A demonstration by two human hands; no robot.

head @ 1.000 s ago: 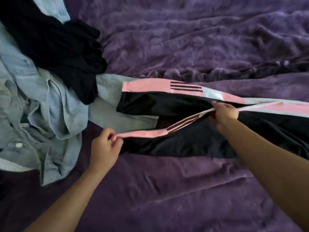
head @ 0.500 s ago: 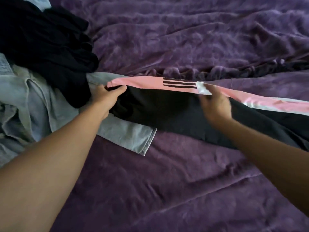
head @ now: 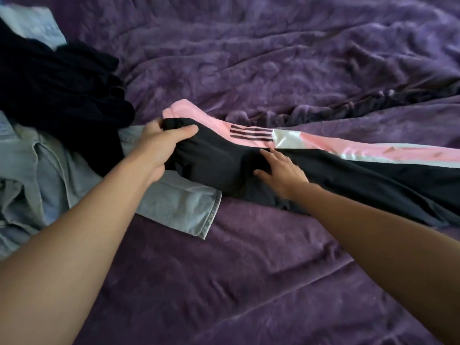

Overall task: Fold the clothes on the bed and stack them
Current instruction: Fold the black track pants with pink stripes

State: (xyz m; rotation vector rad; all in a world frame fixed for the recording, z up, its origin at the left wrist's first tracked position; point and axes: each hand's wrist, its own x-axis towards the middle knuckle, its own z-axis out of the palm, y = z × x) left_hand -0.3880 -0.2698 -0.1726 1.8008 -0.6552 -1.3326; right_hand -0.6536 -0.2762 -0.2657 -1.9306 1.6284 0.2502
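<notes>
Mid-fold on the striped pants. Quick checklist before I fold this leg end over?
1. Left hand grip on the end of the black track pants with a pink and white side stripe: ok, fingers curled round bunched fabric.
2. Right hand flat on the pants as anchor: ok.
3. Fabric smooth at the grip: not ok, bunched.
4. Pants clear of other clothes: not ok, the end overlaps the light blue denim shirt.
5. Far end straight: cannot tell, out of frame.
</notes>
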